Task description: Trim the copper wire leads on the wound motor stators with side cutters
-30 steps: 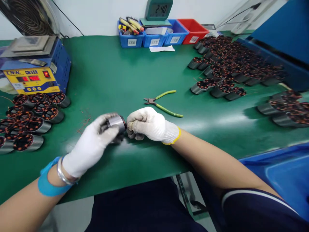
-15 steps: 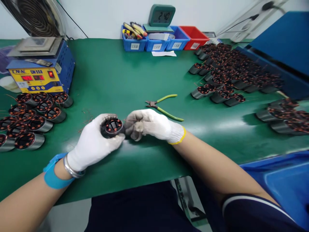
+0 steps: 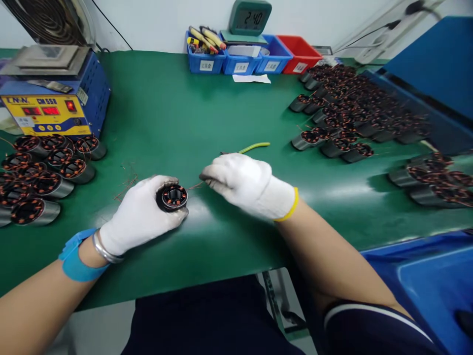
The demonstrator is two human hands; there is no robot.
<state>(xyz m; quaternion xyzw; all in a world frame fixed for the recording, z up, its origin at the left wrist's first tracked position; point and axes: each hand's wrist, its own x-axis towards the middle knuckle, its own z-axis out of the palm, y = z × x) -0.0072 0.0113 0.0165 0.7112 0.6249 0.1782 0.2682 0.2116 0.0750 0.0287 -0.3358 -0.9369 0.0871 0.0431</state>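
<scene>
My left hand (image 3: 142, 212), in a white glove with darkened fingertips, is wrapped round a motor stator (image 3: 174, 196). The stator's ring of black slots and copper windings faces up. Thin copper wire (image 3: 195, 186) runs from the stator's right side toward my right hand (image 3: 240, 185), also gloved. Its thumb and fingers are pinched together at the far end of that wire. Behind the right hand lie diagonal cutters (image 3: 254, 146); one green handle shows, while the rest is mostly covered by the hand.
Wound stators (image 3: 48, 182) stand in a group at left, before a blue-and-yellow solder pot (image 3: 51, 108). Many more stators (image 3: 340, 103) crowd the right. Wire scraps (image 3: 129, 180) lie by my left hand. Bins (image 3: 242, 63) and a clock (image 3: 251, 18) line the wall.
My right hand has moved right and up from the stator, turned palm down, and now covers much of the cutters. The left hand still holds the stator. The camera view has shifted slightly.
</scene>
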